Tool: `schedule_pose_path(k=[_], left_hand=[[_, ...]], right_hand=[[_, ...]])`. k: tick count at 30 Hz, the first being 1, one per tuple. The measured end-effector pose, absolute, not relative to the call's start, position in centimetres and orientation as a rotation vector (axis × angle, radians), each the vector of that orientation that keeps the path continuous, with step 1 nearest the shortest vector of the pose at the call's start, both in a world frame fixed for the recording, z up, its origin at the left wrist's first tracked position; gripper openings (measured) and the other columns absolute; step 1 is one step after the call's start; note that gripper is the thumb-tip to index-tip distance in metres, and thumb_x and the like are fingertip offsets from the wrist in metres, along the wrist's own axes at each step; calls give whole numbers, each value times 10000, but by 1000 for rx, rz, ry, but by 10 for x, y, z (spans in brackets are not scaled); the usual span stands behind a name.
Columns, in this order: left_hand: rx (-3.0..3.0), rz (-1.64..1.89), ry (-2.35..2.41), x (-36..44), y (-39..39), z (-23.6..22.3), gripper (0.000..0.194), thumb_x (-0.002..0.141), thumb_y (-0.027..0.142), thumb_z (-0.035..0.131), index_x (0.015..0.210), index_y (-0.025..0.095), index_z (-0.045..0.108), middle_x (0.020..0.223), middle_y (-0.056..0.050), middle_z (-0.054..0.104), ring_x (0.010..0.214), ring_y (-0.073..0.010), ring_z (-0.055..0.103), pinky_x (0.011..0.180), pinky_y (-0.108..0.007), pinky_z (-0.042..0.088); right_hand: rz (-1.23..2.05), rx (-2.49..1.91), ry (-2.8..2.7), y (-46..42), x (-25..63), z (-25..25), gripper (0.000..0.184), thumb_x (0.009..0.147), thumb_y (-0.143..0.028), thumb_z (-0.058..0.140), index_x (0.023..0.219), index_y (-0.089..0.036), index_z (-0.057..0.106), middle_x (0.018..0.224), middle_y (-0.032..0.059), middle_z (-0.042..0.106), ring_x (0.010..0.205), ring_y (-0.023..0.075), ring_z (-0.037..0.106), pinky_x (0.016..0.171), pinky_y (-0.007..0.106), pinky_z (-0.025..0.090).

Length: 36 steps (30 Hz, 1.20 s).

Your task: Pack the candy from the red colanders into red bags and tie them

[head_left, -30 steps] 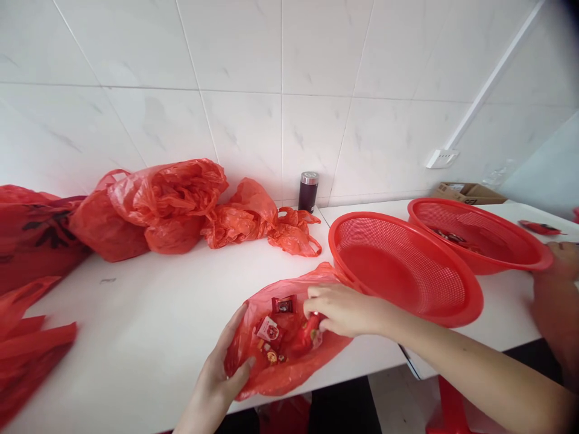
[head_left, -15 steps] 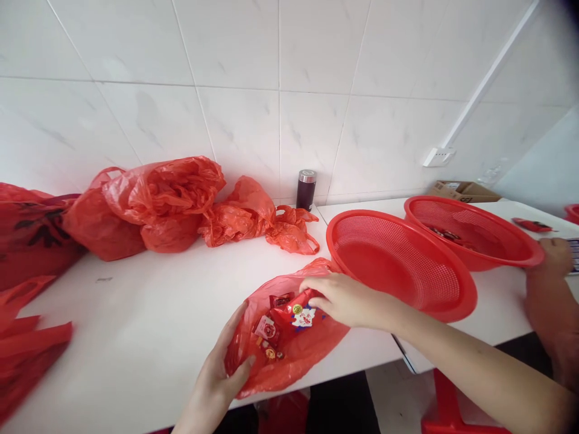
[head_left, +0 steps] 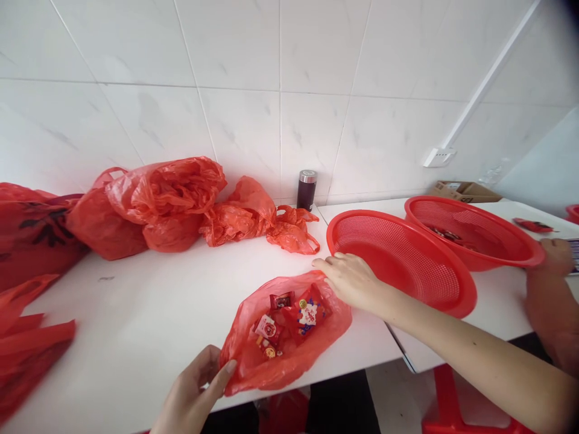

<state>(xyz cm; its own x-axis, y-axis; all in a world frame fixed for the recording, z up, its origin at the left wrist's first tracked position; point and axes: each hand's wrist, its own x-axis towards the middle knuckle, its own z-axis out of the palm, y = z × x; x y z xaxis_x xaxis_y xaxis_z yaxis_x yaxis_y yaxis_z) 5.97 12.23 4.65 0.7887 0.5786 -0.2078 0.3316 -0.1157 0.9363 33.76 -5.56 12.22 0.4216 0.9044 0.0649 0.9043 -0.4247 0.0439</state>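
Observation:
A red plastic bag (head_left: 253,304) lies spread open on the white table near its front edge. Inside it rest several small wrapped snacks: a larger red packet with a white and blue print (head_left: 309,313), a dark red packet (head_left: 281,300), a pink-labelled packet (head_left: 266,327) and a small orange-and-red packet (head_left: 268,348). My left hand (head_left: 199,383) pinches the bag's left rim between thumb and fingers. At the upper right rim, my right hand (head_left: 350,278) is closed on the plastic, its fingertips partly hidden.
Two red mesh baskets (head_left: 402,259) (head_left: 474,232) stand to the right, the farther one with small packets inside. Red bags (head_left: 167,193) are heaped along the wall beside a dark bottle (head_left: 306,190). Another person's hand (head_left: 555,256) is at far right. A cardboard box (head_left: 465,191) sits behind.
My right hand has let go of the larger red packet, which now lies in the bag, and moved up to the rim. My left hand has shifted left and closed on the bag's edge.

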Motion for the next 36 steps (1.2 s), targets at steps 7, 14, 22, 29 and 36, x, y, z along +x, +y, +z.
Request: schedule_pose_path(k=[7, 14, 22, 29, 36], left_hand=[[1185, 748, 700, 72, 153, 100, 338, 681, 506, 742, 735, 225, 562, 777, 23, 644, 700, -144, 566, 599, -224, 524], [1169, 1017, 415, 103, 165, 174, 301, 600, 406, 840, 707, 188, 662, 615, 34, 565, 619, -81, 525, 597, -136, 506], [1255, 1067, 366, 111, 182, 199, 342, 589, 389, 852, 828, 189, 710, 718, 26, 639, 677, -83, 578, 657, -159, 543], [1924, 732, 606, 102, 209, 212, 491, 568, 506, 801, 976, 239, 737, 1012, -14, 737, 1002, -221, 640, 889, -285, 523], [2496, 337, 904, 101, 229, 220, 413, 769, 596, 576, 952, 240, 678, 879, -2, 702, 820, -218, 625, 727, -296, 490]], right_hand=[[160, 3478, 2064, -49, 349, 177, 167, 903, -270, 516, 1057, -227, 565, 844, -5, 601, 703, 114, 580, 639, 230, 445], [425, 3673, 2511, -33, 341, 186, 123, 882, -311, 578, 934, -203, 550, 850, -3, 579, 693, 103, 573, 616, 232, 456], [464, 3640, 2765, -35, 342, 211, 103, 865, -267, 607, 898, -199, 538, 809, -16, 565, 742, 111, 591, 702, 255, 478], [615, 3569, 2812, -35, 341, 226, 110, 854, -277, 625, 883, -203, 549, 814, -14, 560, 713, 99, 545, 645, 231, 443], [632, 3610, 2726, -38, 347, 223, 111, 855, -285, 618, 902, -208, 554, 815, -7, 570, 717, 113, 554, 630, 243, 441]])
